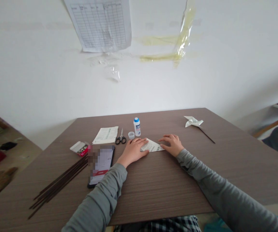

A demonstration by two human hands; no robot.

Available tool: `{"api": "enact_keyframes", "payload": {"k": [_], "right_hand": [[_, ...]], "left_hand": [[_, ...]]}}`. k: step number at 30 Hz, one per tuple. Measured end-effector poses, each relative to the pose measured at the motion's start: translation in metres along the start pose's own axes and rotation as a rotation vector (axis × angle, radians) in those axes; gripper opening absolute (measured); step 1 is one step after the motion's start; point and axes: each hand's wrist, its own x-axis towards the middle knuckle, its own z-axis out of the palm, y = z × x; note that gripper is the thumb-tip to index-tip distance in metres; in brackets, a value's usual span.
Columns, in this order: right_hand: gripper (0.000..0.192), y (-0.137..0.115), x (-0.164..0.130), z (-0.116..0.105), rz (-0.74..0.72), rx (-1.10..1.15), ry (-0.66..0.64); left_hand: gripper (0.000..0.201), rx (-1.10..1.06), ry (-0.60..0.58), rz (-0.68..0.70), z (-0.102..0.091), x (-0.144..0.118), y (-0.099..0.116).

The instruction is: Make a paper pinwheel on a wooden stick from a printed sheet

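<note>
A sheet of printed paper [153, 146], folded to a triangle, lies flat on the table between my hands. My left hand [134, 149] rests with fingers spread over its left part and covers that corner. At the paper's right corner is my right hand [171, 144], its fingers apart and the tips at the edge. Just behind the paper stands a white glue bottle [137, 127] with a blue cap. Beside the bottle sits a small clear cup or cap [131, 135]. Black-handled scissors [121, 138] lie left of that, next to a stack of printed paper sheets [105, 134].
A finished paper pinwheel [193, 122] on a brown stick lies at the back right. To the left are a phone [102, 162], an open small box [80, 148] and several dark sticks [61, 180]. The wooden table [238, 174] meets a white wall at its far edge.
</note>
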Motion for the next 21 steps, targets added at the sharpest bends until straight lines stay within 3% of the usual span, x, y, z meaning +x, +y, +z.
{"api": "enact_keyframes", "payload": {"k": [8, 14, 21], "right_hand": [[0.058, -0.055, -0.01, 0.01, 0.048, -0.093, -0.175], [0.067, -0.064, -0.008, 0.007, 0.118, -0.132, -0.219], [0.073, -0.066, -0.006, 0.005, 0.147, -0.119, -0.24]], "left_hand": [[0.063, -0.018, 0.022, 0.033, 0.011, 0.004, -0.012], [0.063, -0.046, 0.043, 0.063, 0.018, 0.009, -0.019], [0.062, -0.031, 0.039, 0.022, 0.014, 0.007, -0.009]]}}
